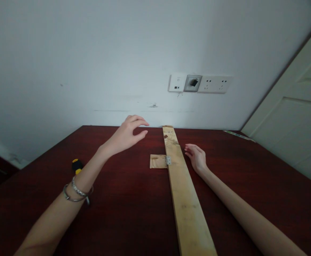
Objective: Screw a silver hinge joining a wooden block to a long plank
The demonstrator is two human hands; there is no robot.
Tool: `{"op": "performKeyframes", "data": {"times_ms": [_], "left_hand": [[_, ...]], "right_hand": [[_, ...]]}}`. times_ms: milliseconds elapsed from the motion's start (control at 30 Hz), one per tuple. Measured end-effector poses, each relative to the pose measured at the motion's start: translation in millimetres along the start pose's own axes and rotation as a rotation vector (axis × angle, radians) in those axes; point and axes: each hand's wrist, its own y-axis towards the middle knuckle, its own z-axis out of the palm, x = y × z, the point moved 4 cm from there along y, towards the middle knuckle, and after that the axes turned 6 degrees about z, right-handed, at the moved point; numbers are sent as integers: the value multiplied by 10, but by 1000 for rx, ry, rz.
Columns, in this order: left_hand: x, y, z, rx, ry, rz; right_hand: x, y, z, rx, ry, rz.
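at the left of the dark red table (123,209), a black-and-yellow tool handle (77,165) lies partly hidden behind the left forearm. two metal bracelets (77,193) encircle this forearm near the wrist. the left hand (130,132) is positioned toward the far edge, left of the board and well apart from it. its fingers are bent and close together; the thumb is spread away from them, leaving a clear gap.

next to the right, a small wooden block (157,161) lies flat against the left side of the long wooden board (186,195). a metal hinge (168,160) sits at the junction of block and board. the board runs from the near edge of the view to the far edge of the table, close to the wall (118,64).

the right hand (196,160) is located just beside the right edge of the board; contact cannot be determined. its fingers are curled and pressed together; whether the fingertips pinch anything cannot be told.

on the wall, beyond the table, is a row of socket plates (214,84). at the far right corner, a thin strip (238,135) lies near a white panelled door (299,117).
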Motion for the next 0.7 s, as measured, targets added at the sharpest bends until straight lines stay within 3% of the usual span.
{"op": "performKeyframes", "data": {"times_ms": [133,367,533,700], "left_hand": [[85,-37,-252,-44,55,-53],[222,-85,-481,-109,88,-115],[315,-126,-524,-129,97,-114],[357,-129,-448,-113,76,-117]], "right_hand": [[60,-79,100,141,-196,-64],[167,-241,220,347,-472,-240],[124,-302,277,470,-814,-427],[96,-305,298,501,-914,-482]]}}
